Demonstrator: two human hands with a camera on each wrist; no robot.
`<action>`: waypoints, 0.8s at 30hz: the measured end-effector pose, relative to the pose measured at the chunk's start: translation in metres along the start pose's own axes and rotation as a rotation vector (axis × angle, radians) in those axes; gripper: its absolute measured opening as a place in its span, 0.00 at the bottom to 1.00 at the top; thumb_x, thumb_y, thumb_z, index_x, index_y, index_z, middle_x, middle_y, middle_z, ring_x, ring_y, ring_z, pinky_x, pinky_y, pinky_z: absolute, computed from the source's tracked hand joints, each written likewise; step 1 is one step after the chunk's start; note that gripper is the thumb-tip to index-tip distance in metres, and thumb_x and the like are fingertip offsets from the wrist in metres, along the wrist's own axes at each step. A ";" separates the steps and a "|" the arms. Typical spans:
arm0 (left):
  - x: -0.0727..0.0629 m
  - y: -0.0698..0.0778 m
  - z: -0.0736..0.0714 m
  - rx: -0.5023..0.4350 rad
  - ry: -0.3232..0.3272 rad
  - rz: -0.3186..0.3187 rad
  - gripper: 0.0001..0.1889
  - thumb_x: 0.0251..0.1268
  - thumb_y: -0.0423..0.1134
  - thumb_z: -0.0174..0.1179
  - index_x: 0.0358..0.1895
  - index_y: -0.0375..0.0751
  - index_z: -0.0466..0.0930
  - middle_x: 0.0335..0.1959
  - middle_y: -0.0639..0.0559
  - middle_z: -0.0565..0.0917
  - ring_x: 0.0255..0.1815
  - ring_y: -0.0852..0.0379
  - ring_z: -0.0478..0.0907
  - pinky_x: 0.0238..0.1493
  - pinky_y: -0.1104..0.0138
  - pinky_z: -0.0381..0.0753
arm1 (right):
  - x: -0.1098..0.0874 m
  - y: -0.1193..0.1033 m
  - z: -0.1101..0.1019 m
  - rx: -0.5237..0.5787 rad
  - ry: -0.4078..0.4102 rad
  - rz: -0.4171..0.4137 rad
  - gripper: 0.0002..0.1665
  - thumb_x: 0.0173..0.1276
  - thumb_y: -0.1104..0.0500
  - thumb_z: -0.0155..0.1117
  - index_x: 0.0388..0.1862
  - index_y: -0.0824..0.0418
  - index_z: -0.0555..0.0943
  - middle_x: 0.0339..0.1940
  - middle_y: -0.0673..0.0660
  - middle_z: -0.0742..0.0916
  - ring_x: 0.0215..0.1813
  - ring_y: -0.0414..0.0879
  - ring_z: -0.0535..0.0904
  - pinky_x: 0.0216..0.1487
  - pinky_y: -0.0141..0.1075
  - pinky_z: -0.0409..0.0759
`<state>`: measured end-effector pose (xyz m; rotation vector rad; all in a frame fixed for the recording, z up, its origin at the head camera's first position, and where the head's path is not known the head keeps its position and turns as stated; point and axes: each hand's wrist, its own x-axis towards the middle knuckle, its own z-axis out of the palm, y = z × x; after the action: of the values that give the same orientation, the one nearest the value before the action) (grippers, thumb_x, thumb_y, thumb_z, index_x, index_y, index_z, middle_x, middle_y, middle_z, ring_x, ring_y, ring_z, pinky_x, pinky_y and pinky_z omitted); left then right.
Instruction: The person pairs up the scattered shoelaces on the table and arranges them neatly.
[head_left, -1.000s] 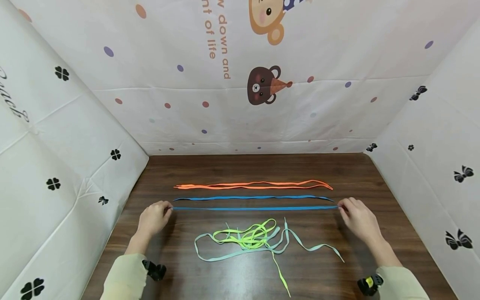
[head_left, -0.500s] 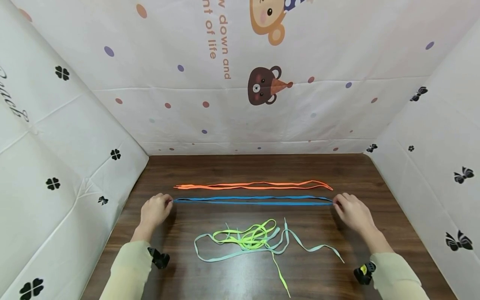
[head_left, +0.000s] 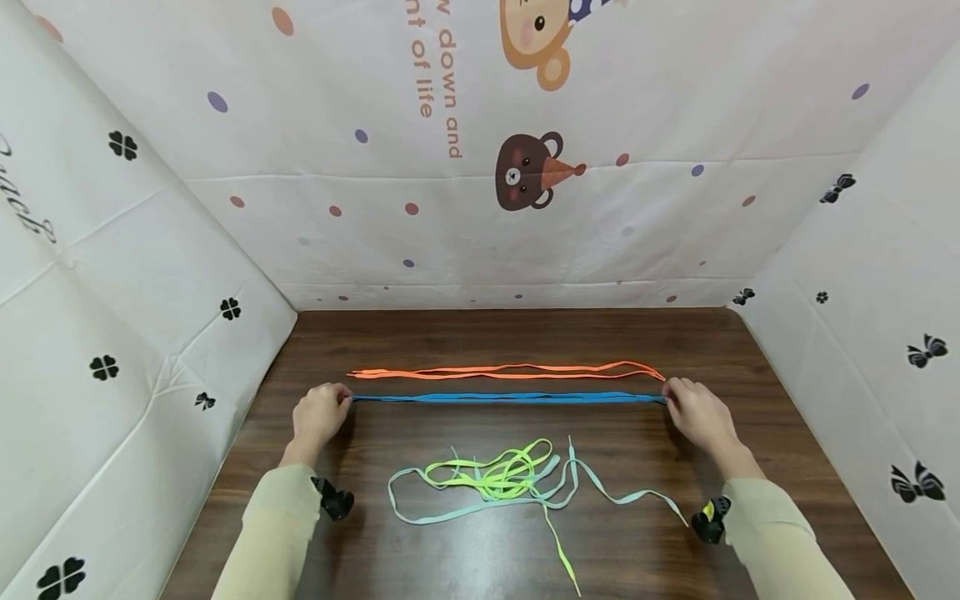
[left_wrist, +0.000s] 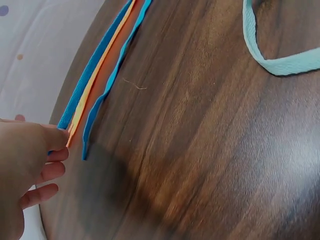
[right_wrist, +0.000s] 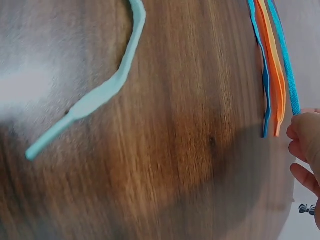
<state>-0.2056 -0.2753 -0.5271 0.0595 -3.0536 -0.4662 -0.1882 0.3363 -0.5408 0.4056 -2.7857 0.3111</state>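
Pulled straight between my two hands is a blue shoelace (left_wrist: 81,95). My left hand (head_left: 320,414) pinches its left end between thumb and forefinger, the other fingers curled loosely below. At the other end, my right hand (head_left: 701,414) pinches the lace, as the right wrist view shows. A second blue shoelace (left_wrist: 108,84) lies on the wooden table; in the head view the held one overlaps it. Orange shoelaces (head_left: 495,368) lie stretched out just behind, side to side, and in both wrist views they appear between the two blue ones.
Nearer the person, a neon yellow shoelace (head_left: 504,479) lies bunched up, tangled with a mint-green shoelace (head_left: 442,518) whose loose end trails right. The dark wooden table (head_left: 420,558) is bordered by white printed cloth (head_left: 645,233) at the back and both sides.
Both hands have moved away from the person, carrying the taut blue shoelace from in front of the lying blue one until the two overlap in the head view. The other laces have stayed put.
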 end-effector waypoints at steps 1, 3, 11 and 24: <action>0.001 0.000 0.001 0.001 -0.008 -0.008 0.06 0.60 0.39 0.59 0.37 0.43 0.82 0.33 0.47 0.83 0.27 0.50 0.78 0.24 0.56 0.75 | 0.001 0.000 0.001 0.007 -0.004 0.009 0.07 0.55 0.68 0.63 0.32 0.62 0.75 0.26 0.56 0.80 0.28 0.52 0.75 0.26 0.45 0.73; 0.003 0.000 0.003 0.000 -0.016 -0.019 0.05 0.59 0.38 0.59 0.36 0.44 0.81 0.33 0.47 0.83 0.28 0.50 0.79 0.25 0.55 0.75 | 0.004 0.001 0.003 0.019 -0.018 0.032 0.06 0.57 0.67 0.62 0.33 0.62 0.75 0.27 0.57 0.80 0.28 0.52 0.75 0.26 0.46 0.73; 0.011 0.002 0.009 -0.008 -0.029 -0.042 0.05 0.60 0.39 0.57 0.36 0.43 0.79 0.31 0.46 0.82 0.24 0.51 0.76 0.22 0.56 0.73 | 0.008 0.002 0.010 0.024 -0.124 0.137 0.03 0.60 0.64 0.60 0.33 0.62 0.75 0.28 0.57 0.78 0.29 0.51 0.74 0.25 0.45 0.72; 0.013 0.008 0.019 0.006 -0.063 -0.098 0.04 0.60 0.39 0.57 0.33 0.42 0.78 0.31 0.46 0.80 0.25 0.51 0.75 0.23 0.56 0.73 | 0.009 0.001 0.017 0.006 -0.151 0.152 0.04 0.59 0.64 0.60 0.32 0.63 0.75 0.27 0.57 0.76 0.29 0.52 0.72 0.26 0.44 0.70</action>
<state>-0.2197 -0.2632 -0.5421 0.1987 -3.1247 -0.4735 -0.2013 0.3309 -0.5541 0.2278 -2.9713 0.3363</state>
